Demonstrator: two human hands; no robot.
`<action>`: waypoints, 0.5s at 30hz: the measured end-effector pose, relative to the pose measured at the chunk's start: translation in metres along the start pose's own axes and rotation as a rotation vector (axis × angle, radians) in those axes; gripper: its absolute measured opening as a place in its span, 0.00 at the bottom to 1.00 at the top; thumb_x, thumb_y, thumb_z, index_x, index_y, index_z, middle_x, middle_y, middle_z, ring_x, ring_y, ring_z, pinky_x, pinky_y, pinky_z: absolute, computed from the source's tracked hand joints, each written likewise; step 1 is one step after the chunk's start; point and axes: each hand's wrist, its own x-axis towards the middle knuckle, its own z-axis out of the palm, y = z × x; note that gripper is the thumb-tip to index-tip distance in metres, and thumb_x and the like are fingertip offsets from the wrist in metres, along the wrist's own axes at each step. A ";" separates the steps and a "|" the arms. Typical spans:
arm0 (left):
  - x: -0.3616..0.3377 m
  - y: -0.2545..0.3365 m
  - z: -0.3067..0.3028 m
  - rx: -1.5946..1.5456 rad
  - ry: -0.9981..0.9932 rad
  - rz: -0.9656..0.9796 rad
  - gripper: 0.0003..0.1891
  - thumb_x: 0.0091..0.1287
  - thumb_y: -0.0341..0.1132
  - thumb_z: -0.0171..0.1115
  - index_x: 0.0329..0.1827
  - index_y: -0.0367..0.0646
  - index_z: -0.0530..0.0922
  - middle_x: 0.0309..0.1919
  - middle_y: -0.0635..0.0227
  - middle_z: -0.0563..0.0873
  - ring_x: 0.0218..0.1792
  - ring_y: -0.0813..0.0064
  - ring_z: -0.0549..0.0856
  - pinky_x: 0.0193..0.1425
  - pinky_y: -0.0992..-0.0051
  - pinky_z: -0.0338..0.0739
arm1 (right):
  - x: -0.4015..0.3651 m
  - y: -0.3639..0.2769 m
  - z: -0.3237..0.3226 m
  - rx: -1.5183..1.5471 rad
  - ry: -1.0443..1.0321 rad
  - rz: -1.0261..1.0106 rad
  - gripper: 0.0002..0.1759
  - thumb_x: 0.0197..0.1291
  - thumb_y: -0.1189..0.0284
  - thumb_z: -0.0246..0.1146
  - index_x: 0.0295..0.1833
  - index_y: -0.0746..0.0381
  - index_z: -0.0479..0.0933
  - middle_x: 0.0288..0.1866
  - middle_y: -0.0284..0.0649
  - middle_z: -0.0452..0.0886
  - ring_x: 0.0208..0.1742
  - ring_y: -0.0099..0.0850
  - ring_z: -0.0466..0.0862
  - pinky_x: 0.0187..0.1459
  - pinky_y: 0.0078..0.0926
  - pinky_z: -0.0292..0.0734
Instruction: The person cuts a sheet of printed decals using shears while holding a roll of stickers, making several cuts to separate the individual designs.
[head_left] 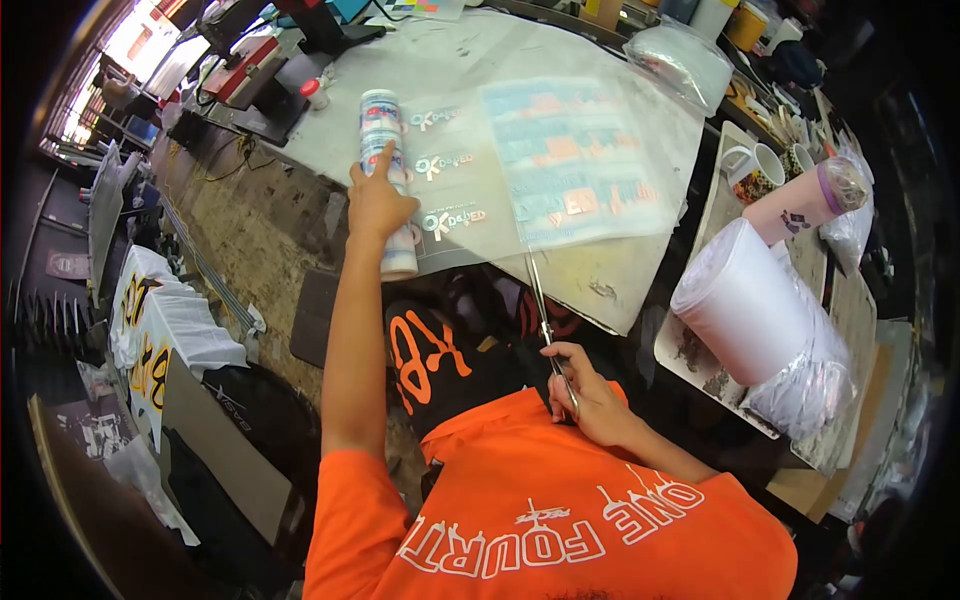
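My left hand (382,205) lies over a roll of clear printed film (380,110), its index finger stretched along the roll and the others curled against it. From the roll, a transparent sheet with white and orange "OK" lettering (452,222) spreads to the right across the table. In my right hand (588,400) are scissors (540,305), my fingers in the handles. Their blades point away from me, with the tips at the near edge of the film. Farther right on the table lies a sheet with pale blue and orange prints (575,165).
A white-covered table (650,260) carries the film. At right, a tray (700,375) bears a large white roll (745,300), a pink roll (800,205) and a mug (752,170). A small red-capped bottle (314,94) stands by a press (270,95) at upper left.
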 end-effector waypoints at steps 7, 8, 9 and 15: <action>-0.014 -0.003 -0.005 -0.055 0.040 -0.079 0.61 0.42 0.43 0.87 0.84 0.73 0.62 0.78 0.37 0.61 0.68 0.38 0.79 0.70 0.54 0.79 | -0.004 0.002 0.013 -0.136 -0.055 -0.039 0.21 0.83 0.67 0.52 0.74 0.57 0.59 0.29 0.31 0.66 0.29 0.20 0.70 0.36 0.24 0.74; -0.014 -0.004 -0.004 -0.047 0.050 -0.065 0.62 0.41 0.43 0.88 0.84 0.72 0.62 0.78 0.37 0.61 0.68 0.38 0.80 0.70 0.54 0.79 | 0.000 0.003 0.012 -0.116 -0.035 -0.043 0.20 0.83 0.67 0.51 0.74 0.57 0.60 0.29 0.32 0.67 0.28 0.21 0.71 0.36 0.25 0.73; -0.014 -0.002 -0.005 -0.051 0.049 -0.074 0.62 0.41 0.43 0.88 0.84 0.72 0.62 0.78 0.37 0.61 0.68 0.38 0.80 0.70 0.54 0.79 | 0.003 0.004 0.012 -0.096 -0.015 -0.045 0.20 0.83 0.66 0.51 0.73 0.58 0.61 0.29 0.32 0.67 0.28 0.21 0.71 0.35 0.25 0.73; -0.013 0.008 -0.012 0.019 -0.004 -0.113 0.62 0.40 0.42 0.89 0.84 0.73 0.62 0.78 0.40 0.62 0.68 0.38 0.79 0.70 0.53 0.79 | 0.026 -0.008 0.010 -0.106 0.021 -0.093 0.22 0.82 0.63 0.51 0.74 0.58 0.62 0.28 0.32 0.67 0.26 0.23 0.73 0.34 0.27 0.72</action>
